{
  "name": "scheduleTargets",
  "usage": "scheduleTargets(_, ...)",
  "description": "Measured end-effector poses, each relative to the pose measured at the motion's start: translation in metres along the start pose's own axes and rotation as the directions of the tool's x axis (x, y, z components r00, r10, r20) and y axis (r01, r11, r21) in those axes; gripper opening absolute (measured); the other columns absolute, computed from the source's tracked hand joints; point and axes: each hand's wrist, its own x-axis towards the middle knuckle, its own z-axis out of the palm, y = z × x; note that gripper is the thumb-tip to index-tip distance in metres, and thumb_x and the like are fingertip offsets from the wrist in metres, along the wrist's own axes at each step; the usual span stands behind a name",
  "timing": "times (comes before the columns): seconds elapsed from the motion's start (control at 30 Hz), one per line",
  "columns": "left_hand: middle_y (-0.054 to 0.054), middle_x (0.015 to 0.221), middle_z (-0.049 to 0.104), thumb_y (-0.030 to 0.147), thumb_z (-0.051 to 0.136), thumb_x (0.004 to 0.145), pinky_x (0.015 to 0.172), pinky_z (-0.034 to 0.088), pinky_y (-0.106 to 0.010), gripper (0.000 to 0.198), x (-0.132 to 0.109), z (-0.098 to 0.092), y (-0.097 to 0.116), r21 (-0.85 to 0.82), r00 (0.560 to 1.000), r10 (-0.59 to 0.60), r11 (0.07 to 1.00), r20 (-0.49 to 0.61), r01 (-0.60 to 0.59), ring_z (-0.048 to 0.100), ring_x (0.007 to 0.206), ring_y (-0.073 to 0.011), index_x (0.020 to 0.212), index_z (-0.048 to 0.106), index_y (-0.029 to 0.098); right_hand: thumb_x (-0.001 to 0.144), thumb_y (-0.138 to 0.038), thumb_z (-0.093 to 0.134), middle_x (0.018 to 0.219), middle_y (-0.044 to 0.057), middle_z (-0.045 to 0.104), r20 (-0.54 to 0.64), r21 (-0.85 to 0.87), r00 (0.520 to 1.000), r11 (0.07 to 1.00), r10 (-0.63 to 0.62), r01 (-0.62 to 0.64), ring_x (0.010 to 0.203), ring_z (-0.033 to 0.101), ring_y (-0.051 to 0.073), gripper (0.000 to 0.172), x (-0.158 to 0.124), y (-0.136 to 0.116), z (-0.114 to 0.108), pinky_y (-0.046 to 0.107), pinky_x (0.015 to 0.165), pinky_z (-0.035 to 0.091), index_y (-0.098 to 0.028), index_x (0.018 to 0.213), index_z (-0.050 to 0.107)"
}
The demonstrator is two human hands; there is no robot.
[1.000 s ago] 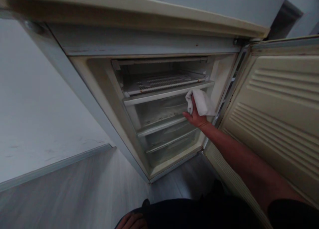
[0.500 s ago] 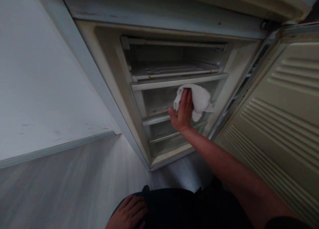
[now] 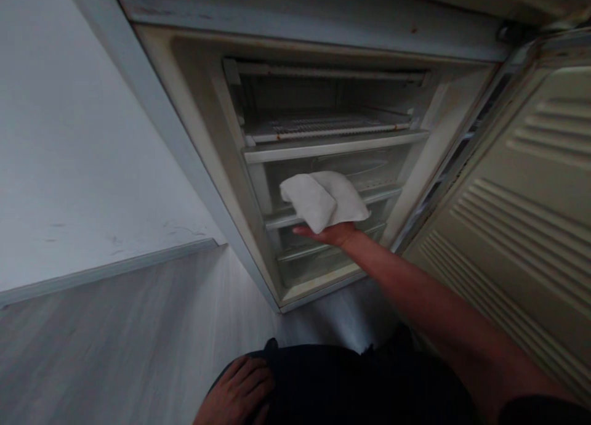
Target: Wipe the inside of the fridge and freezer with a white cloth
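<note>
My right hand (image 3: 330, 233) reaches into an open freezer compartment (image 3: 323, 166) and holds a white cloth (image 3: 323, 200) against the front of a clear drawer (image 3: 332, 172), just under the top shelf edge. The cloth covers most of the fingers; only the thumb side and wrist show below it. My left hand (image 3: 240, 391) rests flat on my dark-clothed knee at the bottom of the view, fingers spread, holding nothing. A wire rack (image 3: 323, 128) lies on the top shelf, above the drawers.
The freezer door (image 3: 530, 228) stands open on the right, its ribbed inner panel facing me. A white wall (image 3: 69, 166) and skirting board are on the left. Grey wood-look floor (image 3: 138, 339) lies in front of the freezer.
My right hand has moved the cloth from the right end of the shelf edge down and leftward across the drawer front. The view has tilted lower, showing more of my left hand.
</note>
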Motion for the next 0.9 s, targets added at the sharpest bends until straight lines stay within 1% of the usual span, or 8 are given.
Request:
scheduleTargets(0.1,0.005,0.112,0.081,0.021,0.060,0.082,0.103,0.051,-0.041,0.048,0.003,-0.005,0.001,-0.012,1.000,-0.001,1.000,-0.009,0.001,0.071,0.109,-0.0192,0.128,0.065,0.029,0.079,-0.070,0.075,0.164,0.011,0.048,-0.028,-0.075,0.998,0.996,-0.059,0.057,0.162,0.025,0.037,0.090,-0.007,0.022,-0.018,0.059,0.135,0.010,-0.020,0.152,0.057)
scheduleTargets(0.2,0.006,0.109,0.081,0.019,0.059,0.080,0.102,0.052,-0.040,0.045,0.007,-0.009,0.003,-0.060,0.997,-0.067,0.996,-0.035,0.065,0.072,0.107,-0.0190,0.123,0.066,0.030,0.094,-0.068,0.057,0.175,0.016,0.025,-0.192,-0.123,0.969,0.984,-0.152,0.130,0.167,0.012,0.033,0.099,-0.007,0.005,-0.003,0.055,0.136,0.008,-0.011,0.168,0.027)
scheduleTargets(0.33,0.004,0.112,0.081,0.019,0.063,0.080,0.102,0.054,-0.039,0.045,0.011,-0.015,0.004,-0.038,0.999,-0.025,0.999,0.032,0.026,0.072,0.109,-0.0190,0.124,0.066,0.028,0.103,-0.059,0.045,0.179,0.016,0.009,-0.284,-0.081,0.943,0.985,-0.172,0.155,0.168,-0.001,0.026,0.100,0.001,-0.062,0.031,0.049,0.136,0.012,-0.009,0.171,-0.008)
scheduleTargets(0.4,0.005,0.112,0.081,0.019,0.063,0.080,0.102,0.054,-0.039,0.045,0.011,-0.018,0.004,-0.040,0.999,-0.029,0.999,0.037,0.030,0.072,0.109,-0.0191,0.124,0.066,0.027,0.104,-0.057,0.046,0.178,0.015,0.012,-0.253,-0.095,0.946,0.978,-0.203,0.184,0.168,0.000,0.019,0.100,0.005,-0.102,0.035,0.039,0.137,0.012,-0.004,0.169,-0.008)
scheduleTargets(0.5,0.004,0.110,0.081,0.017,0.060,0.081,0.101,0.054,-0.041,0.041,0.013,-0.024,0.005,-0.063,0.999,-0.042,0.997,0.019,0.043,0.073,0.108,-0.0202,0.121,0.066,0.027,0.097,-0.066,0.058,0.179,0.011,0.013,-0.176,-0.190,0.935,0.942,-0.309,0.276,0.168,0.000,0.016,0.108,0.009,-0.155,0.030,0.031,0.136,0.006,-0.002,0.169,0.008)
scheduleTargets(0.6,0.004,0.109,0.082,0.016,0.060,0.082,0.099,0.054,-0.041,0.038,0.019,-0.032,0.007,-0.052,0.999,-0.034,0.998,0.023,0.036,0.074,0.105,-0.0204,0.118,0.066,0.028,0.094,-0.071,0.061,0.180,0.008,0.008,-0.187,-0.175,0.947,0.957,-0.261,0.230,0.167,-0.004,0.015,0.114,-0.001,-0.181,0.041,0.032,0.137,0.004,-0.007,0.170,0.006)
scheduleTargets(0.73,0.005,0.101,0.082,0.016,0.060,0.080,0.098,0.054,-0.039,0.033,0.028,-0.040,0.008,-0.051,1.000,-0.019,0.999,-0.017,0.018,0.074,0.099,-0.0188,0.110,0.067,0.026,0.101,-0.067,0.049,0.180,0.012,0.007,-0.219,0.125,0.969,0.981,-0.116,0.146,0.168,0.006,0.020,0.111,-0.054,-0.153,0.107,0.042,0.136,0.021,-0.014,0.168,-0.022)
scheduleTargets(0.9,0.006,0.104,0.081,0.017,0.057,0.084,0.102,0.049,-0.038,0.032,0.024,-0.031,0.010,-0.134,0.992,-0.104,0.987,-0.074,0.094,0.072,0.104,-0.0181,0.111,0.068,0.028,0.087,-0.064,0.071,0.175,0.024,0.019,0.096,0.200,0.993,0.976,0.065,-0.083,0.165,0.020,0.036,0.127,-0.165,-0.068,0.198,0.056,0.131,0.031,-0.010,0.171,-0.007)
